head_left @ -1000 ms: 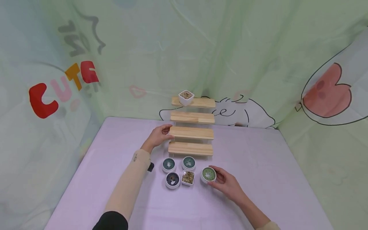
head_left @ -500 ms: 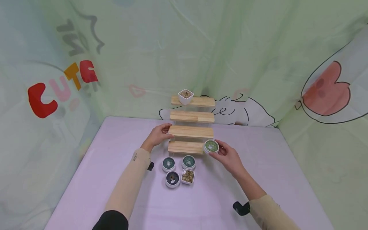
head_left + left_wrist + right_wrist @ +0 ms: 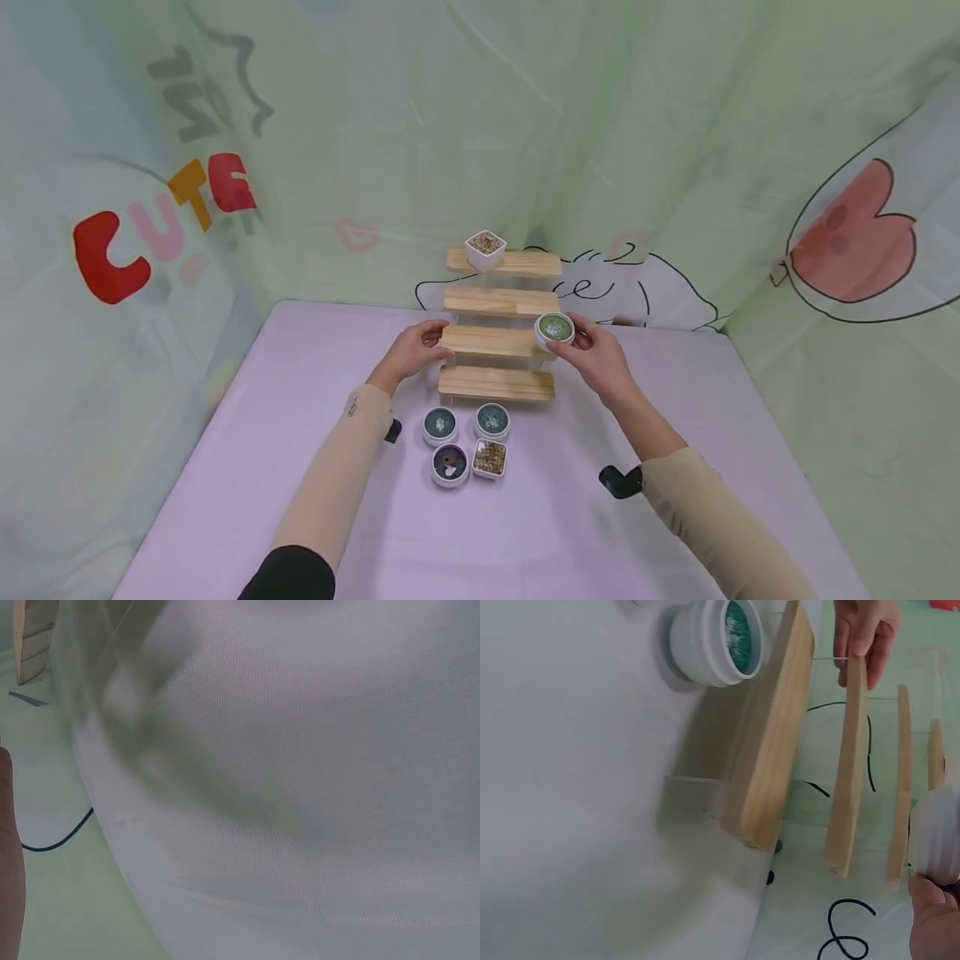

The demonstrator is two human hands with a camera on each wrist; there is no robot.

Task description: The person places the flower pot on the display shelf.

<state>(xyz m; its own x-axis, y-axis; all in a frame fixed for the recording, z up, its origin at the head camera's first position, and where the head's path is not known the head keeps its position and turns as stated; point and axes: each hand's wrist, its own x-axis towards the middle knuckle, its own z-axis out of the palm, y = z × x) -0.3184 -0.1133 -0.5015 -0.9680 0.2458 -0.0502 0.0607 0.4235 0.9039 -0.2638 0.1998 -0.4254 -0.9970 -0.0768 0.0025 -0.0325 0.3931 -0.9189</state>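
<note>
A tiered wooden shelf (image 3: 487, 340) stands on the table, its planks rising toward the back. At its left side my left hand (image 3: 410, 357) grips the end of the second plank from the bottom, thumb and fingers around it. My right hand (image 3: 600, 360) holds a round white pot (image 3: 555, 328) with green filling by its right side. The pot is raised over the right end of that plank; I cannot tell if it touches. A square white pot (image 3: 486, 250) of gravel sits on the top plank. The left wrist view shows mostly tablecloth, with part of a finger (image 3: 9, 862).
In front of the shelf stand three round pots, among them a teal-filled one (image 3: 492, 422) and a dark-filled one (image 3: 450, 464). Beside them is a square gravel pot (image 3: 490, 459). A printed curtain (image 3: 360, 150) hangs behind the pale purple table (image 3: 315, 350).
My right hand has lifted the green-filled pot off the table and carried it up and forward, past the lowest plank. My left hand stays at the shelf's left end.
</note>
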